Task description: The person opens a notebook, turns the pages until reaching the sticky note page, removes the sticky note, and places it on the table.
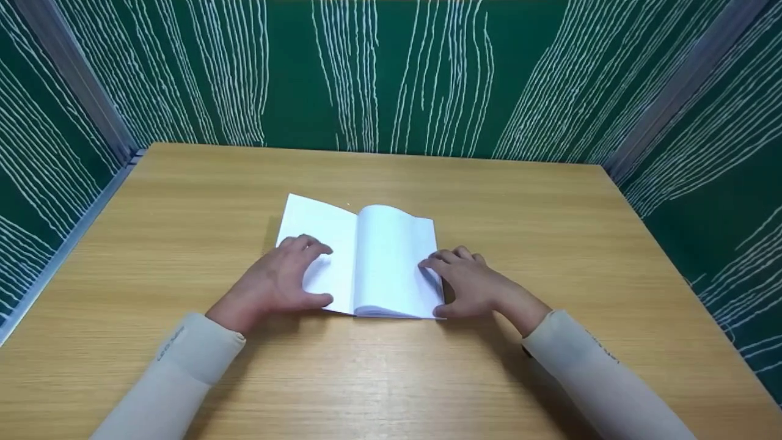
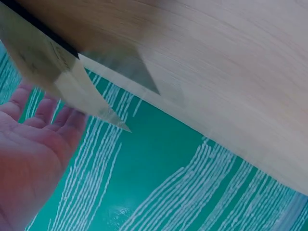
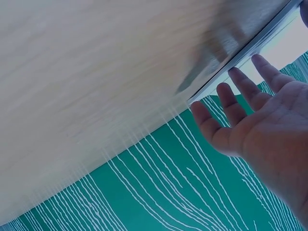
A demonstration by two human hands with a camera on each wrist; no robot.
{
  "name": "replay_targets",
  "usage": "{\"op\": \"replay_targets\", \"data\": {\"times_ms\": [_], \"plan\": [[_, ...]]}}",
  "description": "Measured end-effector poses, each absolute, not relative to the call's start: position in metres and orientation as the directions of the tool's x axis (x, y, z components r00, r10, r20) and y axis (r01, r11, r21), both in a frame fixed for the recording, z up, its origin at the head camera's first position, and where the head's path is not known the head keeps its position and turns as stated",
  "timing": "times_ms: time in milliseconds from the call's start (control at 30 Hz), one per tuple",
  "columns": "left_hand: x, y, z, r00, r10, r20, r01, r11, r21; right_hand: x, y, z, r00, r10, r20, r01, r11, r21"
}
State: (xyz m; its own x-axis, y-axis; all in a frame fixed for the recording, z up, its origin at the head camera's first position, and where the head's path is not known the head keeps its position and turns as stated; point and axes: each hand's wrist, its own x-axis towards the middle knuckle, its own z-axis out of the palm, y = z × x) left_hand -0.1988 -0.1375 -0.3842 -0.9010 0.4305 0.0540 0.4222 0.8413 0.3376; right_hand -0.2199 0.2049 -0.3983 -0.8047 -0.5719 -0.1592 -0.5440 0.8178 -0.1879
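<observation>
An opened notebook point(image 1: 385, 263) with blank white pages lies on the table, its page block bowed up near the fold. My left hand point(image 1: 287, 275) is over its left leaf, fingers spread and loosely bent, thumb near the lower edge. That leaf point(image 2: 53, 62) stands tilted off the tabletop in the left wrist view, my fingertips against it. At the opposite side, my right hand point(image 1: 467, 281) rests its fingertips on the right page's outer edge, with the thumb at the lower corner. In the right wrist view these fingers point(image 3: 231, 108) are slightly bent along the notebook's edge point(image 3: 245, 53).
The notebook lies on a light wooden table point(image 1: 183, 201). Green panels point(image 1: 293, 73) with white wavy lines stand behind and at both sides, with grey posts point(image 1: 672, 91) at the corners. Light sleeves point(image 1: 177, 366) cover both forearms.
</observation>
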Motion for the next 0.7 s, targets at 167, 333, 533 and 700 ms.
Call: {"op": "replay_targets", "data": {"times_ms": [167,333,533,700], "plan": [[-0.201,-0.124,-0.388,-0.888,0.46,0.016,0.432,0.822,0.372,-0.221,0.201,-0.399,-0.812,-0.564,-0.152,-0.536,0.823,-0.189],[-0.2,-0.108,-0.389,-0.859,0.512,0.014,0.477,0.791,0.383,-0.221,0.197,-0.398,-0.812,-0.564,-0.148,-0.537,0.822,-0.188],[-0.2,-0.09,-0.389,-0.851,0.525,0.018,0.489,0.778,0.393,-0.225,0.191,-0.401,-0.82,-0.551,-0.153,-0.529,0.833,-0.165],[-0.2,-0.082,-0.391,-0.861,0.509,0.003,0.47,0.792,0.39,-0.226,0.187,-0.404,-0.825,-0.545,-0.152,-0.523,0.837,-0.16]]}}
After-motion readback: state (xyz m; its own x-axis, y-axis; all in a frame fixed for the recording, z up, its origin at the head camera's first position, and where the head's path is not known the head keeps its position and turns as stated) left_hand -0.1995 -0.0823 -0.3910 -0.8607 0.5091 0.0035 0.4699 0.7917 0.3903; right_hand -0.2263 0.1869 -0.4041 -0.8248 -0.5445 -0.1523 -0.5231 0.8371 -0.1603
